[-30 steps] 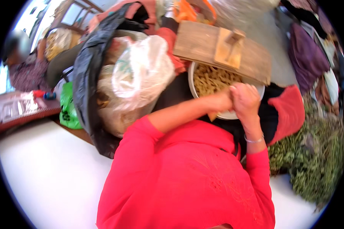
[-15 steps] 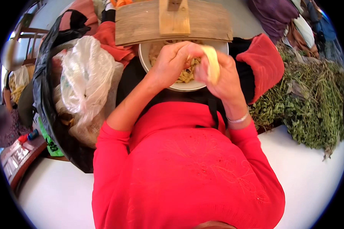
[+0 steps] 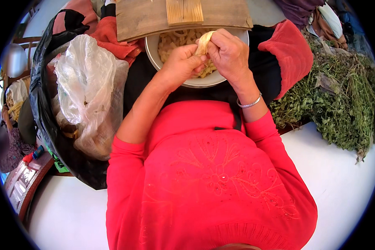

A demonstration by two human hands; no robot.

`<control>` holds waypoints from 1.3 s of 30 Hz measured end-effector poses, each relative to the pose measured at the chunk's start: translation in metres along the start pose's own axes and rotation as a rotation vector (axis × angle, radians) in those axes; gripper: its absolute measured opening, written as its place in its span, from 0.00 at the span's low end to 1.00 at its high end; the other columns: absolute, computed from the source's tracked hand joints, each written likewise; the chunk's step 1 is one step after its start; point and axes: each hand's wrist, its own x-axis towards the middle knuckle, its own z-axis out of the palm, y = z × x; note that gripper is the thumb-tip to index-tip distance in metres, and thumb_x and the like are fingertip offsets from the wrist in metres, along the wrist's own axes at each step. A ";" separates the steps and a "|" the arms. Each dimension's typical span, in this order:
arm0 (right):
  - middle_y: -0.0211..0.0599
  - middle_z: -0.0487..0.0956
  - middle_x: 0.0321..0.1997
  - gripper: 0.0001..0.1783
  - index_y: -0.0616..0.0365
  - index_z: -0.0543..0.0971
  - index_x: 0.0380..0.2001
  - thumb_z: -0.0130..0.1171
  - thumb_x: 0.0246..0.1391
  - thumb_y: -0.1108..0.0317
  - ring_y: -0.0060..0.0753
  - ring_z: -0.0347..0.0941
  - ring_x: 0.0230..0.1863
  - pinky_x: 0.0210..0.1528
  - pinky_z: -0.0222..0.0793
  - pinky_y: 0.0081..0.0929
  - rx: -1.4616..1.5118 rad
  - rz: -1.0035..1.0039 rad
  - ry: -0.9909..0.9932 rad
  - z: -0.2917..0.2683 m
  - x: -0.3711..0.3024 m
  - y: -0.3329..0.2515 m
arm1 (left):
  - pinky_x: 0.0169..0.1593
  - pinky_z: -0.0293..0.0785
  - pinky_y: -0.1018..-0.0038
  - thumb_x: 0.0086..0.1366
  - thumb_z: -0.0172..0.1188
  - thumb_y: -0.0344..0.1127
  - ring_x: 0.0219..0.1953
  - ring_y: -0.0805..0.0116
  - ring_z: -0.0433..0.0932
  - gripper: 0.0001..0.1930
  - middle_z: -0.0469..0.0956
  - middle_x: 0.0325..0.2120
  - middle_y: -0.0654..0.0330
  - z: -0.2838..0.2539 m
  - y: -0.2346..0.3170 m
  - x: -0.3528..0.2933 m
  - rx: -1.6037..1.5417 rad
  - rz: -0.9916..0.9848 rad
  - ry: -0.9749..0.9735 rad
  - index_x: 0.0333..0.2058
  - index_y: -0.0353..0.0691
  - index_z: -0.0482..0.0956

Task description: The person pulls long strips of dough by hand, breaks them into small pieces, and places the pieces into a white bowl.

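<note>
Your red top (image 3: pixel 187 175) took up most of the view, with the heap of green-grey plants (image 3: pixel 325 100) off to your right. On your left stood the black bag (image 3: pixel 37 87), its mouth open around a crumpled clear plastic bag (image 3: pixel 85 71). Ahead of you the wooden board (image 3: pixel 143 16) lay crosswise over the far part of the white bowl (image 3: pixel 151 56), a lighter wooden block (image 3: pixel 185 11) on top of it. The bowl sat just in front of your waist with pale yellow-brown pieces (image 3: pixel 177 39) heaped inside, and the red cloth (image 3: pixel 289 58) was draped to its right. Both your hands were above the bowl, close together and a little short of the board. Your left hand (image 3: pixel 181 64) was curled, its thumb and fingertips pinching the lower end of the pale yellow strip (image 3: pixel 203 43); your right hand (image 3: pixel 231 54) was bent inward, gripping the upper end between thumb and fingers. The strip stood between them as a narrow band — its long axis ran away from you, leaning slightly right, then its far end arched over toward your right hand. The near end pointed down into your left fingers, where its tip was hidden. A silvery bracelet (image 3: pixel 250 103) circled your right wrist.
</note>
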 end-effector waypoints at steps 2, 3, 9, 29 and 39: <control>0.34 0.70 0.20 0.03 0.53 0.78 0.24 0.60 0.49 0.68 0.37 0.71 0.22 0.23 0.65 0.31 -0.002 -0.012 -0.060 -0.002 -0.002 0.000 | 0.22 0.64 0.73 0.64 0.52 0.32 0.19 0.67 0.71 0.04 0.72 0.19 0.61 -0.006 -0.015 0.002 0.659 0.346 0.210 0.31 0.40 0.72; 0.33 0.71 0.20 0.05 0.53 0.79 0.24 0.59 0.51 0.67 0.35 0.72 0.23 0.24 0.65 0.29 0.045 0.075 -0.118 -0.002 -0.005 0.000 | 0.23 0.67 0.69 0.63 0.51 0.31 0.21 0.62 0.74 0.03 0.74 0.20 0.58 -0.005 -0.013 0.002 0.992 0.522 0.309 0.31 0.40 0.72; 0.29 0.79 0.33 0.11 0.58 0.80 0.33 0.53 0.60 0.62 0.25 0.75 0.34 0.40 0.70 0.24 1.071 0.793 -0.419 0.028 -0.043 0.012 | 0.31 0.72 0.67 0.55 0.56 0.25 0.29 0.55 0.77 0.17 0.75 0.29 0.55 0.000 -0.022 -0.004 1.309 0.776 0.447 0.45 0.41 0.74; 0.42 0.73 0.49 0.02 0.67 0.77 0.24 0.59 0.45 0.79 0.36 0.69 0.45 0.47 0.65 0.27 0.564 0.169 0.157 0.025 -0.026 -0.011 | 0.18 0.57 0.82 0.66 0.45 0.34 0.15 0.79 0.61 0.09 0.69 0.18 0.66 0.001 -0.026 0.017 -0.158 0.079 0.286 0.36 0.38 0.73; 0.32 0.74 0.50 0.16 0.61 0.76 0.44 0.61 0.53 0.68 0.22 0.69 0.47 0.50 0.66 0.23 1.317 0.698 -0.035 -0.004 -0.018 0.023 | 0.23 0.63 0.78 0.65 0.54 0.32 0.21 0.73 0.69 0.06 0.72 0.23 0.62 -0.011 -0.042 -0.021 0.599 0.487 0.377 0.37 0.37 0.75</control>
